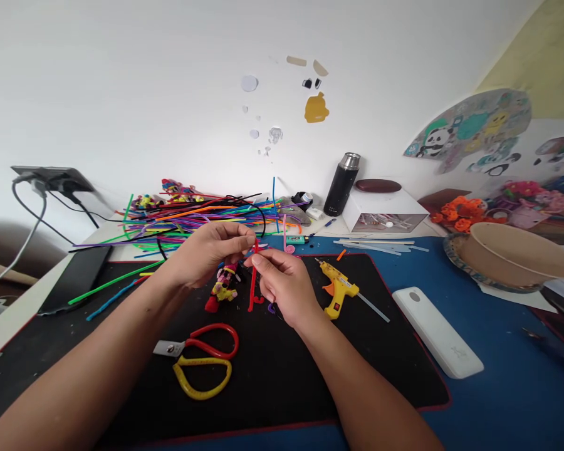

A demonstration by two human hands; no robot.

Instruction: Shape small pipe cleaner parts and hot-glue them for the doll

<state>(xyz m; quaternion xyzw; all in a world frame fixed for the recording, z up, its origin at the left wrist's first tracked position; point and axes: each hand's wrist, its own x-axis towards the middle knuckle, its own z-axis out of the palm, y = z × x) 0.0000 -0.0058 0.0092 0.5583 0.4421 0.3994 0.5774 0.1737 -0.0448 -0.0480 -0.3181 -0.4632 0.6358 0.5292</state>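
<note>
A red pipe cleaner (252, 289) hangs roughly upright between my hands over the black mat (286, 388). My left hand (211, 250) pinches its upper end between thumb and forefinger. Just below that, my right hand (284, 282) grips the same pipe cleaner with thumb and fingers. To the left of its lower end lies a small figure (224, 289) in yellow, red and pink, partly behind my left hand. Scissors (207, 362) with one red and one yellow handle rest nearer me, their blades hidden by my left forearm. A yellow glue gun (338, 289) lies right of my right hand.
A pile of colourful pipe cleaners (207, 216) spreads along the wall. A black thermos (342, 185) stands by a white box (385, 210). Glue sticks (380, 244), a white oblong case (438, 332) and a round bowl (521, 257) are on the right. A black tablet-like slab (75, 282) lies left.
</note>
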